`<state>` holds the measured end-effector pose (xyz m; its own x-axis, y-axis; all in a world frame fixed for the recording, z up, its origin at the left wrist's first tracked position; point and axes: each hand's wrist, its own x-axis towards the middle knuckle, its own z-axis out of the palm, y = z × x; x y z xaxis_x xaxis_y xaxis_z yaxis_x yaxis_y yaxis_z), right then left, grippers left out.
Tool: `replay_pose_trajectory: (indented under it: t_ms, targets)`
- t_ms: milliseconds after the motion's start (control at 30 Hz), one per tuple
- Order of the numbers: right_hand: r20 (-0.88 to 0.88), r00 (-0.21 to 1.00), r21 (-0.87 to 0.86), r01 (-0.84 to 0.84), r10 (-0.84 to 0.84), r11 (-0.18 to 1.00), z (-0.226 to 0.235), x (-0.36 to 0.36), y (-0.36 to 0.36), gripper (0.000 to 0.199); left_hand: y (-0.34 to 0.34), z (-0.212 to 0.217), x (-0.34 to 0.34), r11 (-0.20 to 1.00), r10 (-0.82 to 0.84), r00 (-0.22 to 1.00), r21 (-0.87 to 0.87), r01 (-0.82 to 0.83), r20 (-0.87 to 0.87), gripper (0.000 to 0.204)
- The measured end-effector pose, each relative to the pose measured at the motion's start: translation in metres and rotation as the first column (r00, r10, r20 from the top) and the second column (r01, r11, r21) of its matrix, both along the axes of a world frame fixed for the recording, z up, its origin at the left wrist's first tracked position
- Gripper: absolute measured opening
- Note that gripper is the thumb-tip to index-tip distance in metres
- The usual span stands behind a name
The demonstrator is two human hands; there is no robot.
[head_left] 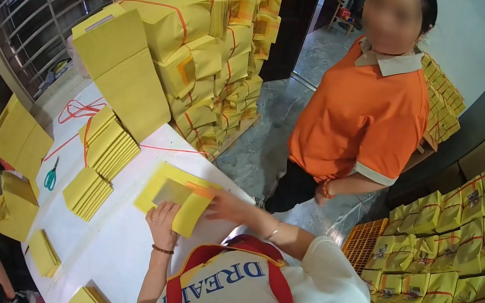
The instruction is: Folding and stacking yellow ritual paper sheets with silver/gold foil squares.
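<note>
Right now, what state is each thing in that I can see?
Left hand: fingers on the yellow piece.
Right hand: at that piece's right edge, blurred, grip unclear.
Yellow piece: touched by the left hand, flatness unclear.
Scissors: lying on the table, seemingly shut.
Red cord: loosely looped.
Tall stack: bundles tied.
Doorway: open.

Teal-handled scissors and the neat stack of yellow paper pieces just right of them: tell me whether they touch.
Apart: the head view shows bare white tabletop between the teal-handled scissors and the yellow paper stack.
</note>
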<state>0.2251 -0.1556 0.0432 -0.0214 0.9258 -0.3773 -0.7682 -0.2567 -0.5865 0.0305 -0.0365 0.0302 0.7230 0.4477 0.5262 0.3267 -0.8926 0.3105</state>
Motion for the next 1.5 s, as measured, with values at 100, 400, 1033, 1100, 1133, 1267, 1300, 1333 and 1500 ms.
replay_pose_trajectory:
  t_ms: [100,400,1033,1100,1133,1267,1300,1333,1500]
  targets:
    - [-0.242,0.913,0.369,0.399,-0.328,0.839,-0.003,0.094,-0.05,0.039,0.017,-0.037,-0.015,0.958,-0.142,0.972,-0.22,0.182,0.188,0.024]
    - [0.656,0.751,-0.022,0.12,-0.076,0.993,-0.029,0.024,-0.006,0.042,0.012,-0.073,-0.024,0.649,-0.278,0.948,-0.697,0.305,0.156,0.027]
    - [0.89,0.417,-0.085,-0.239,0.181,0.967,-0.052,0.067,0.029,0.034,0.004,-0.06,-0.051,0.706,-0.142,0.971,-0.667,0.236,0.192,0.02]
    - [0.794,0.599,0.053,-0.238,0.103,0.97,-0.041,0.015,0.038,0.031,0.0,-0.05,-0.056,0.642,-0.097,0.983,-0.745,0.181,0.156,0.021]
    - [0.732,0.678,0.079,-0.183,0.068,0.98,-0.039,0.007,0.039,0.03,0.0,-0.045,-0.058,0.577,-0.041,0.993,-0.809,0.111,0.107,0.022]
    - [0.614,0.776,0.046,0.145,-0.143,0.988,-0.054,0.01,0.039,0.029,-0.003,-0.057,-0.05,0.58,-0.057,0.994,-0.807,0.113,0.098,0.025]
    - [0.6,0.788,0.021,0.153,-0.135,0.988,-0.055,0.012,0.041,0.029,-0.002,-0.06,-0.052,0.583,-0.056,0.993,-0.804,0.116,0.103,0.025]
    - [0.586,0.8,-0.002,0.16,-0.129,0.987,-0.055,0.015,0.044,0.028,-0.001,-0.063,-0.053,0.588,-0.056,0.993,-0.8,0.12,0.108,0.025]
    - [0.648,0.758,0.013,0.092,-0.078,0.996,-0.04,0.02,0.039,0.035,-0.01,-0.032,-0.048,0.21,0.157,0.973,-0.969,0.133,0.167,0.036]
